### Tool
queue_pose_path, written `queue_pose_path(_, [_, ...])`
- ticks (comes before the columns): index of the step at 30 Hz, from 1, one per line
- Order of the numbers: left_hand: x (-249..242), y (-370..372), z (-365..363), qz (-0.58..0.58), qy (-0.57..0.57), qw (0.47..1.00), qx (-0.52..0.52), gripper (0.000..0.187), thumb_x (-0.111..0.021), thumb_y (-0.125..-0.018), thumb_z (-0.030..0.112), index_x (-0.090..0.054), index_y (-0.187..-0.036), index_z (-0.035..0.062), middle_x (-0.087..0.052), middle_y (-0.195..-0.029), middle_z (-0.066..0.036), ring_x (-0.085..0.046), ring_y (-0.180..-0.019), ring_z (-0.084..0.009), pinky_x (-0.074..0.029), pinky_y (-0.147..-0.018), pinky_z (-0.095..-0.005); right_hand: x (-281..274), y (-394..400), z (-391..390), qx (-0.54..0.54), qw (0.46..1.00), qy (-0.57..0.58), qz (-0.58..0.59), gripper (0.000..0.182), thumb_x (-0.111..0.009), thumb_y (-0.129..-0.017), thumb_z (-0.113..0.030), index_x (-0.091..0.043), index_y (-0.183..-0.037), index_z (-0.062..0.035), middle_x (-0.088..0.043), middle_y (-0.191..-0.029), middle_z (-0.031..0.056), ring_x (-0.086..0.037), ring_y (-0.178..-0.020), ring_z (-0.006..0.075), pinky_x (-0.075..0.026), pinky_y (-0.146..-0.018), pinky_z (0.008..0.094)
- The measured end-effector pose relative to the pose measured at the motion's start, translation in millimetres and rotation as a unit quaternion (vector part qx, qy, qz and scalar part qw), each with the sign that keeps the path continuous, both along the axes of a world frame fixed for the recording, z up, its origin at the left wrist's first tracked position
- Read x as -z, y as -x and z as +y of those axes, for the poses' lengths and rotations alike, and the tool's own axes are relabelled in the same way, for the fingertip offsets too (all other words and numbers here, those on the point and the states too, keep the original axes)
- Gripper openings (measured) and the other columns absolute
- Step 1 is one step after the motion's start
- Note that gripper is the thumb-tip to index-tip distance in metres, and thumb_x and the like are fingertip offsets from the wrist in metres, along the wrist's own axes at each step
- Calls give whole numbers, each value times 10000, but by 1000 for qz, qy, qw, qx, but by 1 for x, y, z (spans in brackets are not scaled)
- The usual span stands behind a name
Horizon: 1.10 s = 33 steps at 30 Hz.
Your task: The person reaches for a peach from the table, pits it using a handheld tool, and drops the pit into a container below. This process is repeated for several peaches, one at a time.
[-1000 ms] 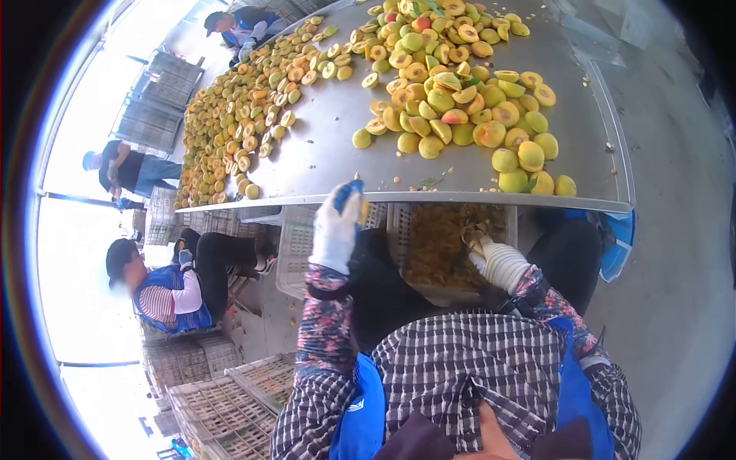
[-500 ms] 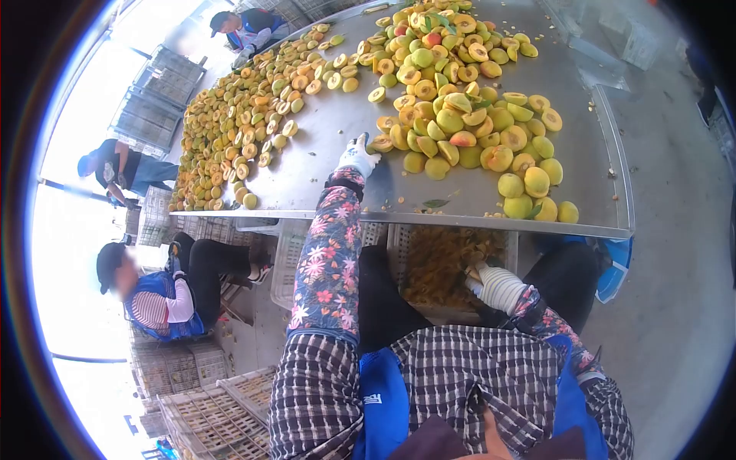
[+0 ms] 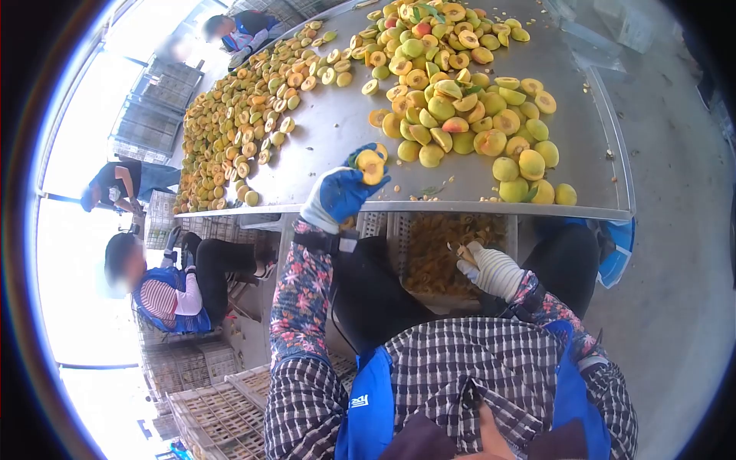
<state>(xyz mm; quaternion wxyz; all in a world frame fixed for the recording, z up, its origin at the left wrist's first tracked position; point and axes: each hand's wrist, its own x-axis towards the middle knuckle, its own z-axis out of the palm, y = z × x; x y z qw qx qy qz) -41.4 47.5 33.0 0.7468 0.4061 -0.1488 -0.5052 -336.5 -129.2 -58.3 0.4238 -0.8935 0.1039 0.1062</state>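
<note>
Your left hand clamps a halved fruit, illegible vest lettering below its fingers, metal table beyond, crates leftward; your right hand clamps a tool.

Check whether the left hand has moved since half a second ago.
Yes: the left hand has drawn back across the table, toward its front edge.

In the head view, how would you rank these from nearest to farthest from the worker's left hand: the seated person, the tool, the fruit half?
1. Fruit half: held in the left hand.
2. Tool: in the right hand, below the table edge.
3. Seated person: off to the left.
</note>
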Motion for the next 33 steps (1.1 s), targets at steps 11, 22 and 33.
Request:
queue_pose_path(11, [93, 157, -50, 152, -62, 972, -165, 416, -526, -958, 458, -580, -1071, 61, -640, -1046, -134, -627, -962, -295, -526, -861, -430, -3, 1, 10, 106, 971, -28, -211, 347, -508, -961, -354, -470, -1038, -18, -620, -706, 231, -621, -680, 425, -472, -597, 503])
queue_pose_path(22, [99, 185, -70, 64, -72, 970, -221, 393, -516, -974, 435, -581, -1057, 57, -628, -1010, -96, -618, -936, -254, -525, -870, -382, 11, -2, 20, 108, 989, 42, -94, 412, -490, -965, -364, -438, -1083, 27, -643, -724, 239, -641, -662, 410, -507, -585, 495])
queue_pose_path(33, [108, 166, -63, -64, -149, 976, -146, 465, -501, -974, 459, -600, -921, 8, -631, -847, -133, -635, -790, -275, -546, -771, -403, 30, -9, 22, 82, 927, -221, -291, 446, -481, -978, -409, -485, -1147, 4, -636, -752, 186, -620, -577, 354, -504, -543, 408])
